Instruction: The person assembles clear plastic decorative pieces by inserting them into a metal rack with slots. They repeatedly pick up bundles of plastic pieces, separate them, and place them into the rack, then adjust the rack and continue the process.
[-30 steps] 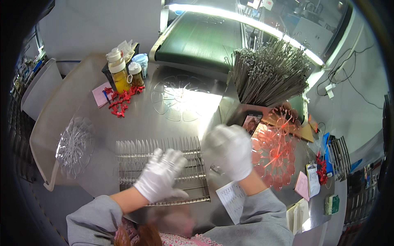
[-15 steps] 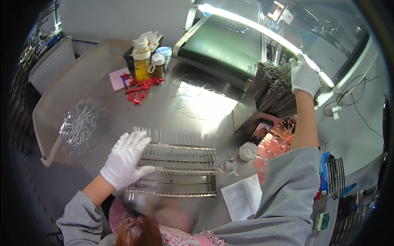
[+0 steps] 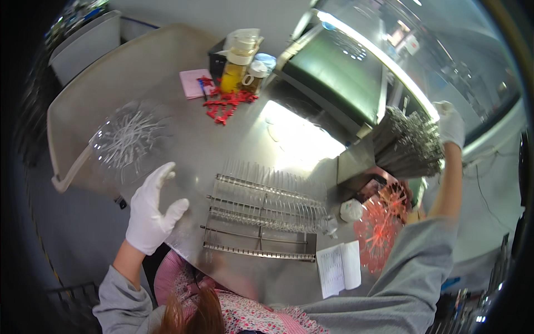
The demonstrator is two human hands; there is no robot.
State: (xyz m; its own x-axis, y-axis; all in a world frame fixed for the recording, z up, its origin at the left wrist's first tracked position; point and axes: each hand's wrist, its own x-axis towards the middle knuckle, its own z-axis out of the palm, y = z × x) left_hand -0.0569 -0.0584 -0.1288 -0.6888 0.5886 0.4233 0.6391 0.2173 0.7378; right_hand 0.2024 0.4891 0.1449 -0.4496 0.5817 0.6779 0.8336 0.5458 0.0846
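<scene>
The left hand point(image 3: 151, 214), empty, hangs left of the metal rack point(image 3: 258, 253), thumb spread from fingers. The right hand point(image 3: 450, 125) is at the far side of the metal rods point(image 3: 405, 142), bunched in a box point(image 3: 354, 164) on the worktop point(image 3: 250, 278); I cannot tell whether it pinches one. Crowded tips could snag, dragging out extras; the low right sleeve point(image 3: 414, 273) could shift the red discs point(image 3: 378, 231).

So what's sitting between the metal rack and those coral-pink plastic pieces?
In the head view, a small white bundle, a crumpled shiny piece and white papers lie between the metal rack and the coral-pink plastic pieces.
</scene>
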